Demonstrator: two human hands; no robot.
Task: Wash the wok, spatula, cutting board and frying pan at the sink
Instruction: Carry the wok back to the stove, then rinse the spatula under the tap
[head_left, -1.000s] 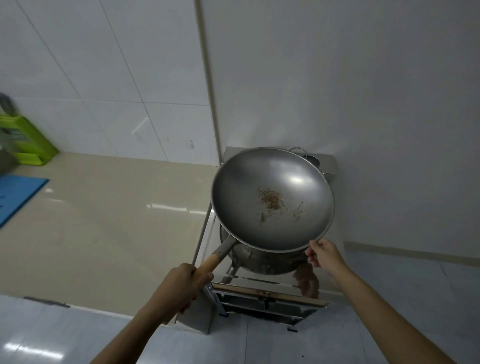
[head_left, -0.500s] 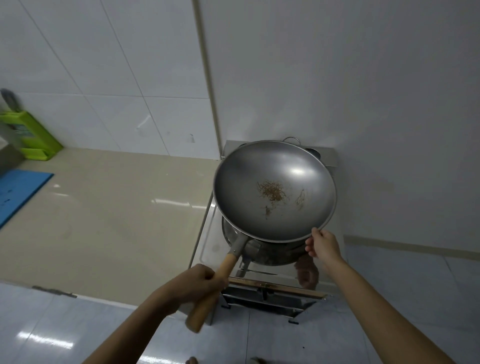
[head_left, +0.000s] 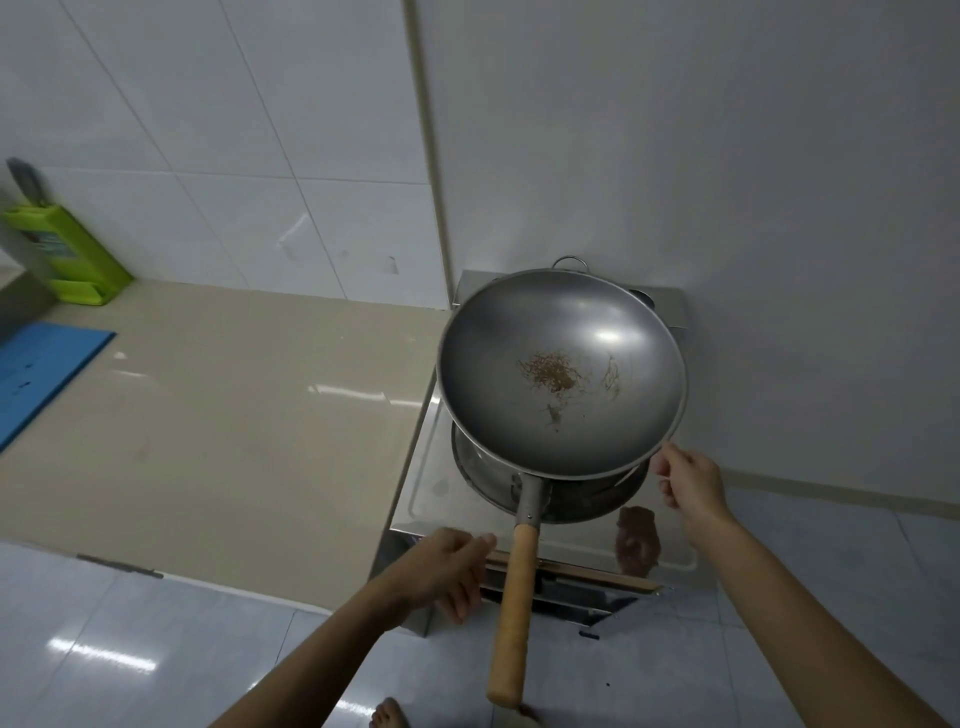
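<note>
Grey steel wok (head_left: 561, 371), held tilted above a steel stove (head_left: 431, 499) at the right end of the counter. Brown food scraps stuck near the middle of the bowl. Small loop handle at the far rim, long wooden handle (head_left: 514, 613) pointing toward the near edge of the view.

Right hand (head_left: 688, 483) at the near-right rim, fingers curled and pinching the edge of the wok. Left hand (head_left: 447, 569) just left of the wooden handle, fingers loosely spread and relaxed, gripping nothing; whether fingertips touch the handle, cannot tell. Both forearms bare, reaching in from the near edge.

Under the wok, a round steel burner ring (head_left: 483, 467) on the stove top, partly hidden. Stove front reflecting a blurred brownish patch.

Left of the stove, a beige countertop (head_left: 208, 426), glossy with light reflections. At its far left, a blue cutting board (head_left: 41, 374) lying flat, cut off by the frame edge. Beyond that, against the white tiled wall (head_left: 234, 130), a green knife holder (head_left: 67, 254) with a dark handle sticking up, slightly blurred.

Pale tiled floor (head_left: 156, 649) in the near foreground, toes of a bare foot (head_left: 389, 714) at the near edge.
</note>
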